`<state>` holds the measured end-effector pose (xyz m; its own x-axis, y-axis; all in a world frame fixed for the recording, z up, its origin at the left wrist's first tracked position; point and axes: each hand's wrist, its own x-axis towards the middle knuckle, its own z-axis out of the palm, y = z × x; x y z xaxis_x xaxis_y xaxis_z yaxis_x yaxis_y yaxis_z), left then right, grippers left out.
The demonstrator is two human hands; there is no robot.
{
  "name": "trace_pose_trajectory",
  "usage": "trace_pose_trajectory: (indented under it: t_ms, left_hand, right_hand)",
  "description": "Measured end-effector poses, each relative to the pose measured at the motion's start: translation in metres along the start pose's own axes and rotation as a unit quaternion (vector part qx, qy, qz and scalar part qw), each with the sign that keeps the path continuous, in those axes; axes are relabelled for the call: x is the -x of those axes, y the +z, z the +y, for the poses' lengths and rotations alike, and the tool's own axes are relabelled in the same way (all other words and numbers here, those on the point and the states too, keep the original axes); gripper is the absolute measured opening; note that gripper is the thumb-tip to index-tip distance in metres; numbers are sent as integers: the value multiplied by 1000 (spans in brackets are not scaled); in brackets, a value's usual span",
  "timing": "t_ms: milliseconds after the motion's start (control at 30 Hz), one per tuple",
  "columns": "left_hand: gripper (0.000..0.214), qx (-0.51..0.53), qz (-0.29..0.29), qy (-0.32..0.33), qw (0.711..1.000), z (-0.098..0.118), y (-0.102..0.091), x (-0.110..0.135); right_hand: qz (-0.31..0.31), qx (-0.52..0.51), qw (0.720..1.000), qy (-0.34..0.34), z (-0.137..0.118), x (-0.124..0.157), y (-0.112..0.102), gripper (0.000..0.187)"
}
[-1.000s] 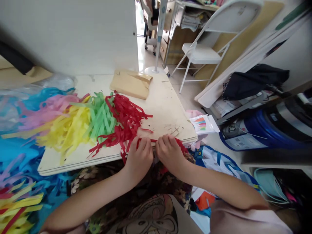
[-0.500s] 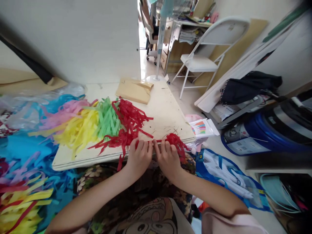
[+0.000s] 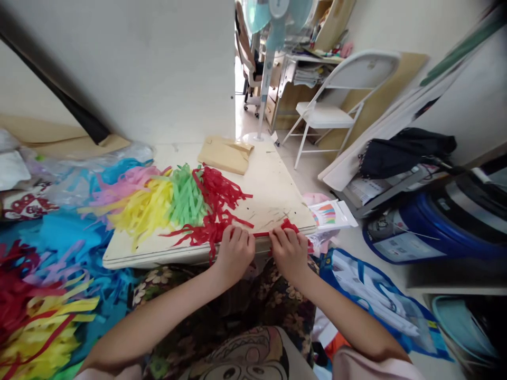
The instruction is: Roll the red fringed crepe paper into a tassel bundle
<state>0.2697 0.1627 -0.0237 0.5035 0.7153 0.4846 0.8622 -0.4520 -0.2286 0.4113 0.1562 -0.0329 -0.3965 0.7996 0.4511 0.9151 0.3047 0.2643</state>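
Both my hands rest at the near edge of a pale wooden board (image 3: 273,179). My left hand (image 3: 234,252) and my right hand (image 3: 290,250) are closed, each pinching one end of a red paper strip (image 3: 261,234) stretched between them. A crumpled bunch of red paper (image 3: 290,226) sticks out above my right fingers. Left of my hands lies a pile of red strips (image 3: 216,203), then green strips (image 3: 186,201), yellow strips (image 3: 144,211) and pink strips (image 3: 122,184).
A brown paper bag (image 3: 225,154) lies at the board's far end. Blue, yellow and red strips (image 3: 47,295) cover the floor at left. A white folding chair (image 3: 336,105), a fan stand (image 3: 265,89), a blue container (image 3: 431,221) and a small printed packet (image 3: 330,214) stand at right.
My hands have drawn apart, pulling the red strip taut along the board's edge. The camera has tilted up a little.
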Motion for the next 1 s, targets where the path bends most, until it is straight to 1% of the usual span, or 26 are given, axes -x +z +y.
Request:
trace_pose_trajectory:
  t_ms: [67, 133, 200, 267, 300, 333, 400, 433, 467, 500, 533, 600, 633, 700, 767, 800, 867, 933, 967, 1000]
  left_hand:
    - [15, -5, 3, 6, 1000, -1, 0, -2]
    - [16, -18, 21, 22, 999, -4, -5, -3]
    - [17, -37, 56, 44, 997, -8, -16, -3]
    - [19, -36, 81, 58, 994, -10, -33, -1]
    - [19, -18, 75, 60, 995, -11, -44, 2]
    - [20, 15, 51, 64, 997, -12, -55, 5]
    - [20, 121, -30, 78, 989, -14, -75, 12]
    - [20, 189, -82, 95, 974, -15, -84, 15]
    - [21, 261, -136, 114, 949, -17, -90, 17]
    - [23, 331, -186, 133, 916, -20, -95, 18]
    - [24, 394, -231, 148, 877, -23, -98, 17]
    - [26, 498, -314, 167, 791, -30, -97, 14]
    - [25, 544, -342, 167, 748, -33, -95, 12]
    - [21, 632, -367, 155, 665, -37, -89, 9]
    - [17, 713, -356, 111, 594, -39, -81, 8]
    - [15, 747, -341, 71, 566, -38, -76, 9]
    - [18, 801, -298, -33, 518, -35, -67, 13]
    - [25, 829, -243, -133, 486, -30, -59, 18]
    - [27, 835, -217, -164, 479, -27, -55, 20]
    - [27, 837, -193, -183, 478, -24, -52, 22]
  right_hand:
    - [-4, 3, 1000, -6, 3, -1, 1, 17]
    - [11, 17, 1000, -21, 8, -4, -3, 17]
    - [55, 24, 997, -58, 13, -7, -16, 20]
    - [89, 14, 989, -117, 18, -9, -41, 25]
    - [77, 5, 985, -154, 19, -9, -56, 28]
    - [53, -9, 980, -190, 20, -9, -72, 30]
    - [-13, -51, 968, -246, 21, -9, -101, 30]
    - [-50, -79, 958, -271, 21, -10, -112, 27]
    - [-94, -110, 945, -292, 20, -12, -120, 22]
    - [-144, -146, 927, -313, 20, -14, -125, 17]
    - [-198, -185, 905, -328, 21, -17, -126, 14]
    - [-294, -276, 847, -346, 22, -24, -121, 11]
    - [-325, -327, 816, -348, 24, -27, -116, 10]
    - [-343, -440, 756, -343, 26, -33, -104, 9]
    - [-321, -547, 705, -318, 27, -35, -93, 5]
    - [-303, -595, 687, -287, 26, -35, -88, 6]
    - [-261, -678, 660, -194, 24, -32, -81, 10]
    - [-228, -737, 629, -98, 19, -29, -77, 12]
    - [-219, -757, 613, -64, 16, -27, -76, 13]
    - [-212, -770, 601, -38, 13, -25, -75, 13]
